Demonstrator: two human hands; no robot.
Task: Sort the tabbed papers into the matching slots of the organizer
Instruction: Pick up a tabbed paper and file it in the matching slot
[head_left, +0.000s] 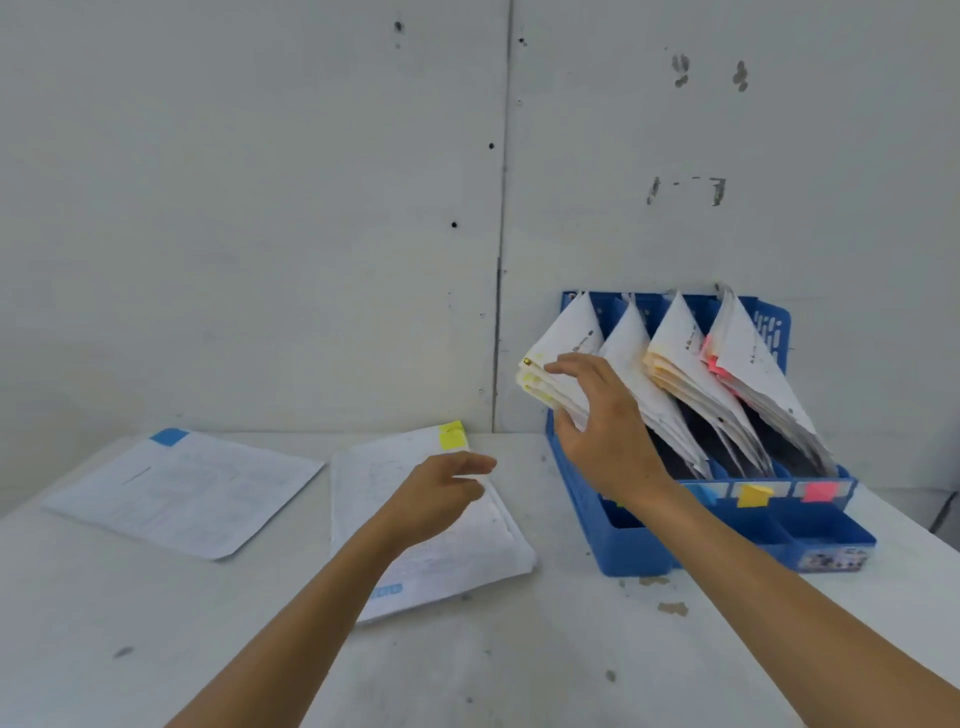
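Note:
A blue plastic organizer (628, 551) stands at the right against the wall, with four slots full of leaning papers. Its front carries blue, yellow (753, 494) and pink (820, 491) tabs. My right hand (597, 415) grips the yellow-tabbed bundle (550, 374) in the leftmost slot. A stack of papers (457, 545) with a yellow tab (452, 435) lies on the table in the middle. My left hand (441, 491) rests on this stack, pinching the right edge of its top sheet. A sheet with a blue tab (182, 488) lies at the left.
The white table (519, 665) meets a white panelled wall (311, 208) at the back. The organizer has low front compartments (826, 535) at its right. A few stains mark the table near the organizer's front.

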